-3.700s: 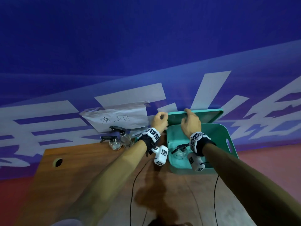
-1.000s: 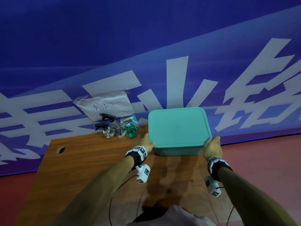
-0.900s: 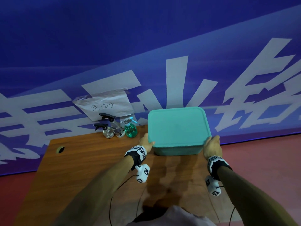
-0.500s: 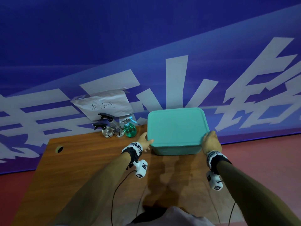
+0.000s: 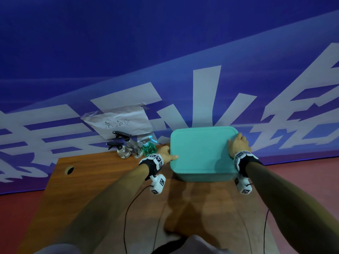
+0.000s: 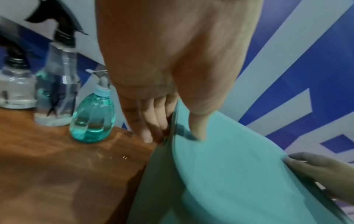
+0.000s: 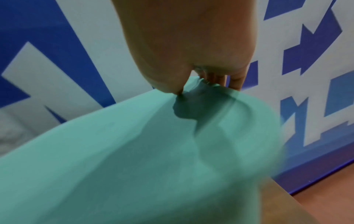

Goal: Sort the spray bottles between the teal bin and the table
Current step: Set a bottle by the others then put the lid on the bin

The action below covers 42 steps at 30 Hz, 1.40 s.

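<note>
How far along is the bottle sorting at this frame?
Done: three spray bottles stand on the table beside the teal bin, whose lid is on. In hand: left hand and right hand grip opposite lid edges. Left: can't tell; the lid hides the bin's contents.

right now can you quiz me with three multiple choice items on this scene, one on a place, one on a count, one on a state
1. Where do the spray bottles stand?
A. left of the teal bin
B. on the lid
C. on the floor

2. How many bottles are on the table?
A. one
B. three
C. five

3. The bin is
A. lidless
B. tipped over
C. covered by its lid

Answers:
1 A: the spray bottles stand left of the teal bin.
2 B: three stand on the table.
3 C: the lid covers it, left hand and right hand gripping its edges.
</note>
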Available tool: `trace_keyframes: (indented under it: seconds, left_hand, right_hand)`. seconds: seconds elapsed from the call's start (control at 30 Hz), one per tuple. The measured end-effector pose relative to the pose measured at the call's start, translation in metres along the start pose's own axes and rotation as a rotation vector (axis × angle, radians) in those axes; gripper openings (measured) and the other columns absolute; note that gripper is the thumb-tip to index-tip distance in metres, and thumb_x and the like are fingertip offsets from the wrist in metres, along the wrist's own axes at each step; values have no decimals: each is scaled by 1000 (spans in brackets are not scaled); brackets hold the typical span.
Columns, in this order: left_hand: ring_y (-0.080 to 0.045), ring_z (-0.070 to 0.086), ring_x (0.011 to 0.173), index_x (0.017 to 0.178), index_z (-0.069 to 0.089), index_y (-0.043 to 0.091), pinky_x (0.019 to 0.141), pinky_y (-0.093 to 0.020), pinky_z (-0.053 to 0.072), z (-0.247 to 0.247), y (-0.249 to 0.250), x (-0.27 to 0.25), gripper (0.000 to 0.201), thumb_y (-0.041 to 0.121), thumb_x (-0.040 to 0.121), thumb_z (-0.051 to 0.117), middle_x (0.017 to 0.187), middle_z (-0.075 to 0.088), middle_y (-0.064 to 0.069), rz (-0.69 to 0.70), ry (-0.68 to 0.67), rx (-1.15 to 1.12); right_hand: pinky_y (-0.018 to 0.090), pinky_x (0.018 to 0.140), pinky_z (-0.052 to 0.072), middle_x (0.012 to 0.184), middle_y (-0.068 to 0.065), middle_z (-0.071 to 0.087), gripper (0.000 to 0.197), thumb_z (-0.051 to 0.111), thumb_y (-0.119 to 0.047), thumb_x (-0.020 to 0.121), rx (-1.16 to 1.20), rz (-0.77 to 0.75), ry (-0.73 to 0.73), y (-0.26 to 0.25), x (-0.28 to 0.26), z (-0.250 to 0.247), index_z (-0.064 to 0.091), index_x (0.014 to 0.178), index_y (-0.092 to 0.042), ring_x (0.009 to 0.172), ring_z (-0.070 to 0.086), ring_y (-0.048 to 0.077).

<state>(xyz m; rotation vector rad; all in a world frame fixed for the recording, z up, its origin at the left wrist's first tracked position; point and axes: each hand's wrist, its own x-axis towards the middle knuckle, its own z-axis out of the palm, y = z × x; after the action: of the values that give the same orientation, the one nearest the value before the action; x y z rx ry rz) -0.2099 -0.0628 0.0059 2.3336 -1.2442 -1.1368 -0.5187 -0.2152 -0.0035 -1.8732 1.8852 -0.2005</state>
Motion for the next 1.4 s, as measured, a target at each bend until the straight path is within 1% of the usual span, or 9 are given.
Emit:
trace_keyframes:
  seconds: [0.1,0.23,0.53,0.63,0.73,0.9,1.03,1.13,1.4]
  left_hand:
    - [-21,63,83,107,68,7,71,-29,48,-12,18,25,36,39,89,69,108,72,-8,39,156,23]
    - [-27,63,107,122,64,12,90,-34,49,-24,34,57,41,40,92,64,121,67,-6,5,235,11]
    - [-17,60,102,111,69,33,95,-30,47,-21,34,109,28,45,86,70,113,62,-2,197,200,-72]
    - [-14,58,110,117,66,43,101,-32,44,-18,31,114,36,58,83,64,117,61,9,295,123,-26]
    - [-17,60,111,115,70,34,103,-37,45,-21,30,116,25,40,92,65,118,64,5,336,59,-74]
    - [-15,64,104,113,72,17,98,-36,50,-26,41,109,20,22,97,62,112,70,3,345,38,-141]
    - [-10,63,103,113,71,21,93,-32,52,-25,39,108,24,32,91,69,110,70,7,314,84,-157]
    - [-4,62,95,110,70,22,83,-22,50,-24,34,105,33,39,83,78,104,69,10,237,197,-204]
    - [0,65,100,116,74,25,87,-18,49,-33,24,85,32,32,85,78,109,73,14,351,169,-230]
  right_hand:
    - [57,93,45,131,25,45,53,52,-33,99,52,-9,-13,-10,24,-5,36,140,-6,121,46,46]
    - [51,94,48,129,24,51,41,53,-34,100,131,-21,-5,-11,52,-10,51,134,-12,117,51,46]
    - [27,82,41,102,9,66,28,69,-37,91,430,-96,7,6,75,-12,71,109,-15,104,63,30]
    - [30,92,44,111,13,61,35,69,-45,90,349,-235,6,11,78,-10,72,116,-22,107,60,28]
    - [33,96,44,114,13,54,35,63,-44,94,255,-319,-20,11,82,-9,70,121,-24,104,58,28]
    - [41,76,52,105,5,43,33,49,-49,99,86,-361,3,2,80,-11,63,115,-24,82,59,31]
    - [35,59,46,108,7,44,38,46,-50,100,-15,-405,101,2,75,-11,59,119,-19,74,59,35]
    - [39,58,50,111,9,44,43,44,-49,99,-44,-452,95,2,75,-14,55,120,-13,72,59,37]
    - [42,61,45,107,10,46,38,39,-45,103,-12,-455,58,-18,69,-33,47,107,-8,77,54,37]
